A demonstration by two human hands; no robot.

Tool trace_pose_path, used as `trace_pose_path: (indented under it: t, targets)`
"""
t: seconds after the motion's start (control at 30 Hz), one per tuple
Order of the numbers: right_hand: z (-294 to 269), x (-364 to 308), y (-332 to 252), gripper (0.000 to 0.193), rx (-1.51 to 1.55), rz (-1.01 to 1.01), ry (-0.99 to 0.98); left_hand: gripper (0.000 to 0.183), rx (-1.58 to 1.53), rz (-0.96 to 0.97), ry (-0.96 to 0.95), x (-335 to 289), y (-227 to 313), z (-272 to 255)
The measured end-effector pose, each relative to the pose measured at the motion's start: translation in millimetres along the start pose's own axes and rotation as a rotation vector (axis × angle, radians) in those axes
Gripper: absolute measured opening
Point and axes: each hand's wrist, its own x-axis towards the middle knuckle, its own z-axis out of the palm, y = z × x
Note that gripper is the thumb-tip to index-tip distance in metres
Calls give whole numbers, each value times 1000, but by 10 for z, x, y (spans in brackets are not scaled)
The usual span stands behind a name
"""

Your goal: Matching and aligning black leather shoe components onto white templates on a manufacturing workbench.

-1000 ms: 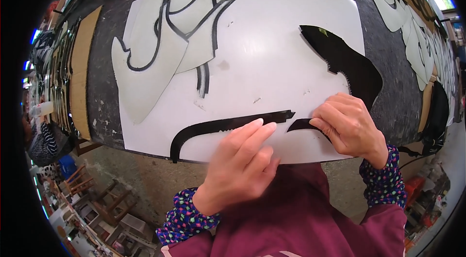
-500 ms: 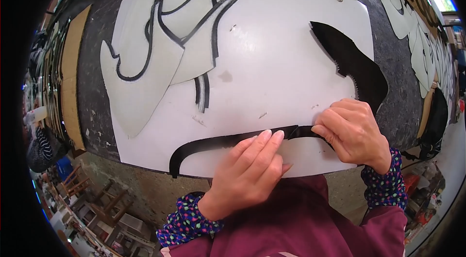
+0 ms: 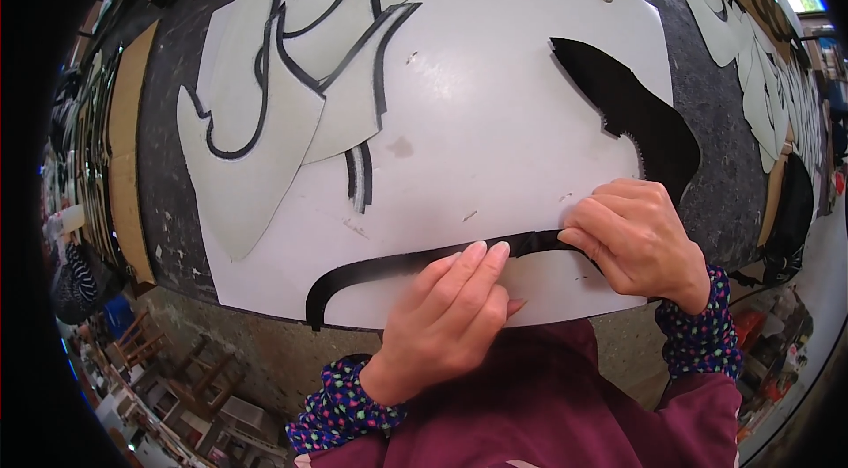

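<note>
Already, the right grip [image 3: 632, 240] pinches a black strip [image 3: 546, 241] whose end meets a curved strip [image 3: 380, 263]; the left grip [image 3: 449, 313], loosely open, lays fingertips there. Whether they're bonded, I can't tell. Beyond the right grip, a black panel [image 3: 640, 110] seems unattached.

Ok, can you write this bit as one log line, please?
left hand: touching black strip; right hand: closed on black piece at strip's right end; white sheet: under both; wide black panel: beyond right hand
</note>
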Motion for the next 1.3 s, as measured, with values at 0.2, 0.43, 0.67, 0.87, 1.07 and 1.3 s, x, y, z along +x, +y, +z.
trace_pose_path:
  t: [0.2,0.43,0.67,0.87,1.07,1.3]
  targets:
    - [-1,12,-1,18,1,-8,8,20,15,-2,0,4,3,3]
    - [-33,34,-15,16,-5,9,-25,20,24,-3,8,-8,1,13]
    - [-51,52,-20,16,-1,29,-58,19,41,2,9,-7,1,10]
    - [-46,54,-25,16,-2,31,-45,19,37,4,5,1,2,7]
    - [-47,54,-29,19,-11,43,-44,19,28,6,0,4,4,9]
    - [-39,52,-35,22,-5,49,-42,22,10,7,-6,19,6,-11]
